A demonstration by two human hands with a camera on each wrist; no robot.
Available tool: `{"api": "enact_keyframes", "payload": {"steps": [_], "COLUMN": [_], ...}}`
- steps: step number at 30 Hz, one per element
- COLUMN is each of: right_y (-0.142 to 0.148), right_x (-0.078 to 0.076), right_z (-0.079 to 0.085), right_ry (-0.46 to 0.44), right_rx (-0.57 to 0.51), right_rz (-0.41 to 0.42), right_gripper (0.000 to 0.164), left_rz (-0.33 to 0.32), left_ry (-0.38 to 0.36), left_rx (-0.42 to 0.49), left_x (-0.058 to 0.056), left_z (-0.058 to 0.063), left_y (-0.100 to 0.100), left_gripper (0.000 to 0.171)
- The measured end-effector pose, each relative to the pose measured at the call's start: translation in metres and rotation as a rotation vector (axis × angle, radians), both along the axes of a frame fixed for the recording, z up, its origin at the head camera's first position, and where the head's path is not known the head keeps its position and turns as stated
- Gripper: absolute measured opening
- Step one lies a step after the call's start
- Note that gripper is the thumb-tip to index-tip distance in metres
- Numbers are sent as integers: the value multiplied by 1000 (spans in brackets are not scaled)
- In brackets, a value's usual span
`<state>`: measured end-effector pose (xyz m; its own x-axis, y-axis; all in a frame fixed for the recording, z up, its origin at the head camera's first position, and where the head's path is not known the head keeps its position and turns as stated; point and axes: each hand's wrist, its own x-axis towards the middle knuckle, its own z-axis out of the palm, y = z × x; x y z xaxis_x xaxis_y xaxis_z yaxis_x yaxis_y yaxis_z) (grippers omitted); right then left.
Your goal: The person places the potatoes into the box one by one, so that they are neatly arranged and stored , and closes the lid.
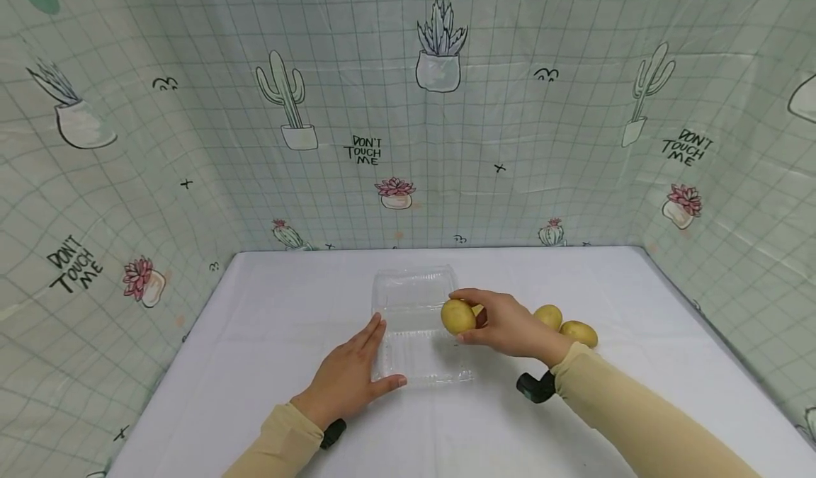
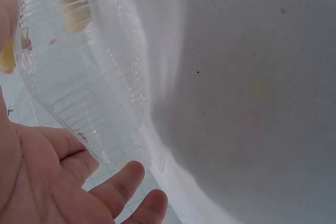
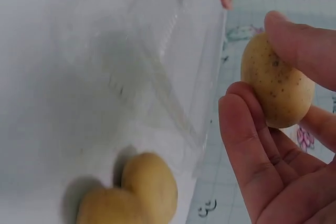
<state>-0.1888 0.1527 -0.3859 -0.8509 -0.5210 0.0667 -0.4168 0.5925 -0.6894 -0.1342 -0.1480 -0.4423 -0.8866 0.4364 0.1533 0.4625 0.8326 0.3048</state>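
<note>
Resting the spread left hand (image 1: pixel 350 375) against the left edge of a clear box (image 1: pixel 408 354), probably to steady something so light; pinching a potato (image 1: pixel 457 316) in the right hand (image 1: pixel 510 322) at the box's right edge, with two more potatoes (image 1: pixel 579 333) toward the right edge of the table (image 1: pixel 287 294).

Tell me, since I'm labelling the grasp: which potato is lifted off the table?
The potato pinched in the right hand; the two potatoes farther right rest on the table, out of its grip.

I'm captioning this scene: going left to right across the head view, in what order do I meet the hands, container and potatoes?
Left hand, clear plastic container, held potato, right hand, farther loose potato, nearer loose potato.
</note>
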Motion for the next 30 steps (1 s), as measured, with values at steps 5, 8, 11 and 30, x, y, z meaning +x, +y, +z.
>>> {"api": "enact_keyframes", "payload": {"steps": [5, 8, 11, 30], "right_y": [-25, -38, -49, -74], "right_x": [-3, -3, -4, -1], "right_z": [-7, -13, -20, -45], "right_ry": [-33, -35, -8, 18], "right_rx": [19, 44, 73, 227], "right_rz": [-17, -41, -39, 4], "right_gripper": [66, 65, 63, 62], "left_rz": [2, 1, -1, -13], "left_ry": [-16, -18, -16, 6], "left_rx": [-1, -6, -7, 9], "left_x": [-2, -3, -3, -3], "left_z": [-3, -3, -3, -4], "left_y": [0, 0, 0, -2], "left_gripper": [99, 99, 99, 97]}}
